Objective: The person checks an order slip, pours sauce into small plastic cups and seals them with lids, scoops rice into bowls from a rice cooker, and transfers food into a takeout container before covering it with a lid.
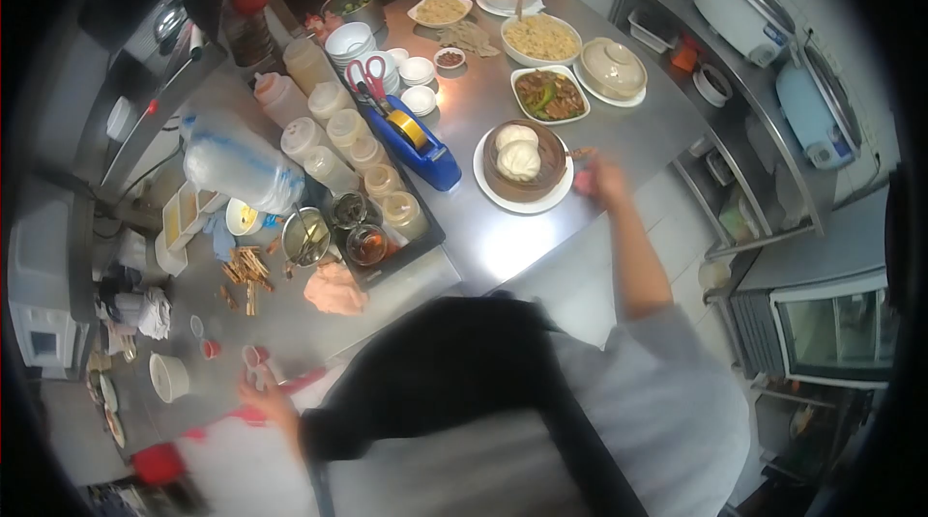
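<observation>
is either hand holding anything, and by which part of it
Can't tell: the right hand is blurred beside the plate under the steamer; the left hand is blurred near a small red cup.

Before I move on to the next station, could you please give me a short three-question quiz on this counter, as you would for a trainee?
1. What sits in the round steamer basket?
A) scissors
B) white buns
C) a lidded pot

2. True or false: the tape dispenser is blue.

3. Which of the person's hands is nearer the steamer basket: the left hand or the right hand?

Key: 1. B; 2. True; 3. Right
</observation>
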The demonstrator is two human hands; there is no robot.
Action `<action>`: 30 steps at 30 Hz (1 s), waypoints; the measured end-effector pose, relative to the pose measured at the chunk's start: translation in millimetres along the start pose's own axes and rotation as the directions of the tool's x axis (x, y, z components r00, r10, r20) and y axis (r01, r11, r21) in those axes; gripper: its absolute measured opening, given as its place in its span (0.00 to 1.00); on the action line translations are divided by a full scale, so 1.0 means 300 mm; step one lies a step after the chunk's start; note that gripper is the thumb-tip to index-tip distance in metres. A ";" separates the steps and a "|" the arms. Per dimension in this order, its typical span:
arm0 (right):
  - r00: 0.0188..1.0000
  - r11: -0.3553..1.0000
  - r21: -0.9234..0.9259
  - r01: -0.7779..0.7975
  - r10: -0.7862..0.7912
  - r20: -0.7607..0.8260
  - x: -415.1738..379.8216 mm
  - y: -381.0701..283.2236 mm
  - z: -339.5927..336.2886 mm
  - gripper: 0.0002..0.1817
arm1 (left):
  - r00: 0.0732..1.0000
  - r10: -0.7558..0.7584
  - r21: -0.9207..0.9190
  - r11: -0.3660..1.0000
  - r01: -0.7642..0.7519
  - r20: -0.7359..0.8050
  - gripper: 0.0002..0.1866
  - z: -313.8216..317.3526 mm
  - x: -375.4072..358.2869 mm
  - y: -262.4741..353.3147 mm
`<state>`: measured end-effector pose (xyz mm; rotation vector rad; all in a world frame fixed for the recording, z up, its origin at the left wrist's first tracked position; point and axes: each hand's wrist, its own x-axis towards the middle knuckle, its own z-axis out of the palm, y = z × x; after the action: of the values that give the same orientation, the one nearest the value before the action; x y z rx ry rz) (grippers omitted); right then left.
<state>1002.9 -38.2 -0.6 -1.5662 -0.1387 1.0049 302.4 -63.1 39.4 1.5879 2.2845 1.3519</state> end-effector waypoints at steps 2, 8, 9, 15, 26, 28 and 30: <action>0.997 0.986 -0.164 0.016 -0.003 0.080 -0.096 0.067 0.045 0.18 | 0.999 0.009 0.008 1.000 -0.009 0.037 0.23 0.013 0.012 -0.038; 0.991 0.979 -0.158 0.126 -0.130 -0.016 -0.176 0.152 0.142 0.22 | 0.994 -0.015 -0.184 0.982 0.035 0.105 0.22 0.044 0.009 0.071; 0.994 0.982 -0.159 0.104 -0.106 -0.005 -0.166 0.142 0.119 0.23 | 0.996 0.007 -0.144 0.990 0.006 0.091 0.22 0.038 0.007 0.072; 0.947 0.932 -0.299 0.206 -0.113 0.300 -0.044 0.115 -0.045 0.26 | 0.997 -0.063 -0.060 0.996 0.066 0.053 0.25 0.020 -0.007 0.028; 0.799 0.618 -0.534 0.577 -0.291 0.526 0.208 -0.021 0.182 0.11 | 0.996 -0.090 -0.157 0.983 0.092 0.025 0.31 -0.036 -0.006 0.024; 0.768 0.654 -0.468 0.595 -0.290 0.571 0.367 -0.008 0.138 0.11 | 0.994 -0.110 -0.098 0.989 0.112 0.021 0.30 -0.050 0.016 0.013; 0.893 0.569 -0.701 0.430 -0.155 0.422 0.300 -0.115 0.156 0.13 | 0.987 -0.159 -0.075 0.984 0.159 0.005 0.29 -0.065 0.043 -0.023</action>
<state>1043.0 60.2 -13.3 -2.0449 -1.1920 0.9559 281.7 -65.9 52.0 1.3509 2.2754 1.3815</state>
